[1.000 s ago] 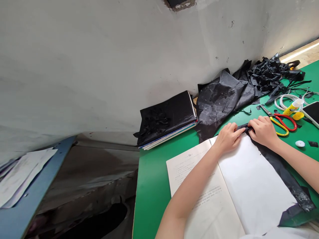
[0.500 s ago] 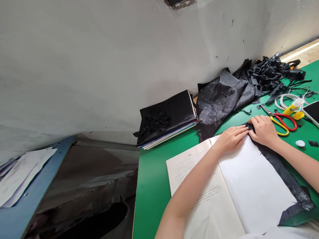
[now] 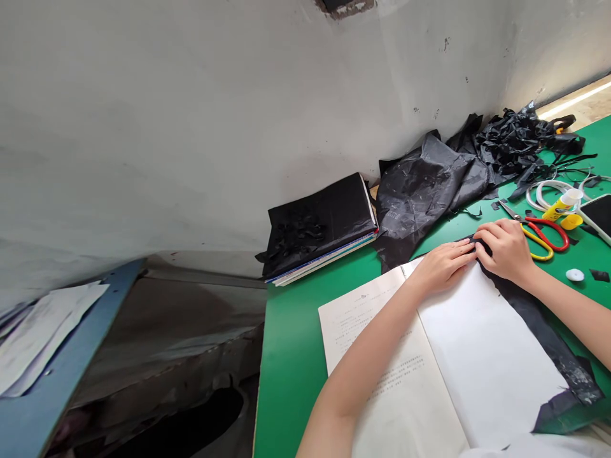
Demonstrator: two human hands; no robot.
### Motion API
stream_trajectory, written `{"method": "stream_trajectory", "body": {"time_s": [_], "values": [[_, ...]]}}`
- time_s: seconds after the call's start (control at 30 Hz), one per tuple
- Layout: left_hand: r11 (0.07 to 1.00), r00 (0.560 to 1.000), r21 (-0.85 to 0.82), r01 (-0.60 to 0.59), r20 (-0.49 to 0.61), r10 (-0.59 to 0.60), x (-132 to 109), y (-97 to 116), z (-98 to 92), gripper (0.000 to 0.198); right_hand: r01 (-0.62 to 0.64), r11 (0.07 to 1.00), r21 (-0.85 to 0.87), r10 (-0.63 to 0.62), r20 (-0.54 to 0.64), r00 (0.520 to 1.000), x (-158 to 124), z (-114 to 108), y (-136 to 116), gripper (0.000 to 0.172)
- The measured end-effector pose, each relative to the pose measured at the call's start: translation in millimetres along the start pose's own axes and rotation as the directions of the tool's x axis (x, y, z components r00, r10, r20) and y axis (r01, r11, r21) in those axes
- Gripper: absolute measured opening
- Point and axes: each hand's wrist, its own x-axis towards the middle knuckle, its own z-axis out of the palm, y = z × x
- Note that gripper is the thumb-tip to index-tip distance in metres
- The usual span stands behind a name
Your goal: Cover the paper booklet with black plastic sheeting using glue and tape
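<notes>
An open book (image 3: 375,299) lies on the green table, its right side a blank white page (image 3: 482,343). Black plastic film (image 3: 539,324) is folded over the right and upper edges of that side. My left hand (image 3: 443,266) rests across the top of the white page, fingers stretched and flat, their tips touching the film at the upper edge. At the upper right corner, my right hand (image 3: 506,249) has its fingers bent over the folded film, thumb close to my left fingertips. The hands hide most of that corner. Red-and-yellow scissors (image 3: 541,235) lie just beyond my right hand.
A stack of books (image 3: 329,213) with a black cover and black scraps stands by the wall. Crumpled black plastic (image 3: 429,184) lies right of it. A glue stick (image 3: 563,203), its yellow cap (image 3: 571,221), a white cable (image 3: 544,191) and a phone (image 3: 599,213) lie at right.
My right hand has shifted very slightly at the corner, with its fingers a little further over the film. The book and other things stay where they were.
</notes>
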Motion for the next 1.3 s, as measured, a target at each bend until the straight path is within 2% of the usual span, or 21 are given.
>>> {"method": "stream_trajectory", "body": {"time_s": [0.2,0.3,0.5,0.7,0.9,1.13,1.3], "values": [[1.000,0.999,0.015,0.009,0.039,-0.010,3,4,-4.8,0.028,0.201,0.965,0.171,-0.207,0.019,0.978,-3,8,0,0.030],[0.999,0.999,0.037,0.020,0.050,-0.021,3,5,-4.9,0.027,0.245,0.947,0.208,-0.257,0.033,0.966,-7,13,0,0.032],[0.998,1.000,0.064,-0.005,0.031,0.003,3,5,-5.6,0.027,0.142,0.970,0.199,-0.170,0.133,0.976,-10,18,-2,0.041],[0.999,0.999,0.053,-0.003,0.037,0.001,4,5,-5.7,0.027,0.039,0.971,0.237,-0.097,0.238,0.966,-10,19,-1,0.045],[0.999,0.998,0.031,0.010,0.054,-0.011,3,5,-6.0,0.027,0.012,0.966,0.259,-0.090,0.291,0.952,-11,24,1,0.048],[0.999,0.998,0.033,0.012,0.062,-0.014,4,5,-5.1,0.028,0.041,0.977,0.211,-0.118,0.365,0.924,-9,26,3,0.053],[0.999,0.997,0.031,0.020,0.069,-0.022,3,5,-4.9,0.027,0.048,0.980,0.196,-0.117,0.358,0.926,-9,28,3,0.051]]}}
